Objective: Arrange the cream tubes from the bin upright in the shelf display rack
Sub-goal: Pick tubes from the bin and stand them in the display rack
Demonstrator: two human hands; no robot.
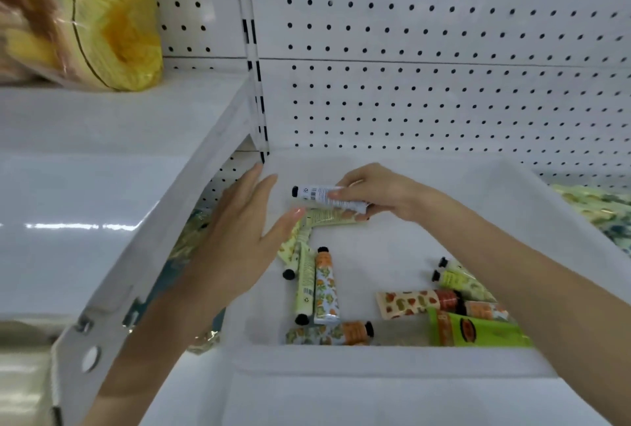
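Right hand [379, 193] pinches white cream tube [317, 194], horizontal, cap toward 9 o'clock, at bin's [375, 360] 12 o'clock end. Left hand [239, 237] flat, released, at tube's 8 o'clock. Risk: light fingertip pinch lets tube slip onto loose tubes [326, 289] below.

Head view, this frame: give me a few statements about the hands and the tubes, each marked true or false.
1. The right hand grips a white tube with a black cap. True.
2. The left hand holds a tube too. False: it is open, fingers straight.
3. The loose tubes in the bin stand upright. False: they lie flat.
4. A yellow bag sits on the upper shelf. True.
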